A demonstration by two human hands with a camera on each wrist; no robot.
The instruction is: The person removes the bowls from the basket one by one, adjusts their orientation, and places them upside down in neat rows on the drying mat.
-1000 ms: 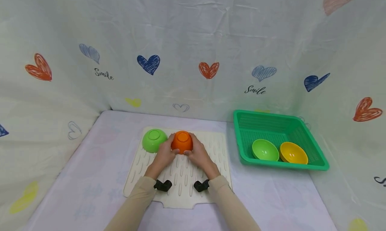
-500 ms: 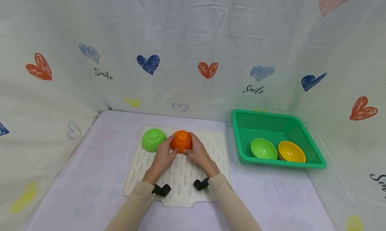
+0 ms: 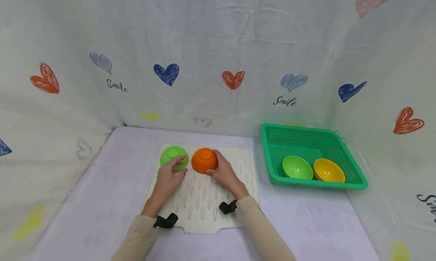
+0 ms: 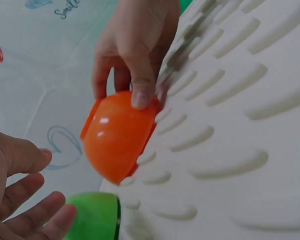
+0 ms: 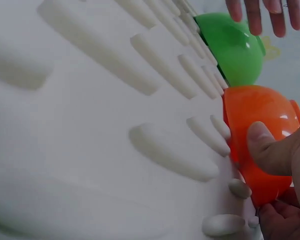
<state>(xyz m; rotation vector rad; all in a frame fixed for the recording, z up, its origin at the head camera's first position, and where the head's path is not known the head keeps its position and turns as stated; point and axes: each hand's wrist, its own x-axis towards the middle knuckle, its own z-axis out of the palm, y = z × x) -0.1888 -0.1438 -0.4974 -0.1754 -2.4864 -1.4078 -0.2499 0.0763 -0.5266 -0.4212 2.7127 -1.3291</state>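
An orange bowl (image 3: 204,161) lies upside down on the ridged cream drying mat (image 3: 204,215). My right hand (image 3: 226,174) holds it from the right, thumb on the near side and fingers behind, as the right wrist view shows with the thumb (image 5: 262,142) on the bowl's wall. To its left an upturned green bowl (image 3: 173,157) rests at the mat's far left corner. My left hand (image 3: 168,179) is in front of the green bowl and overlaps it in the head view. In the left wrist view its fingers (image 4: 42,215) are spread, with nothing between them and the thumb.
A green plastic basket (image 3: 269,155) stands to the right of the mat. Inside it, a light green bowl (image 3: 298,168) and a yellow bowl (image 3: 328,171) sit with their openings up. A heart-printed sheet (image 3: 204,45) hangs behind the table.
My left hand has let go of the orange bowl and moved left to the green bowl. The right hand keeps its hold on the orange bowl.
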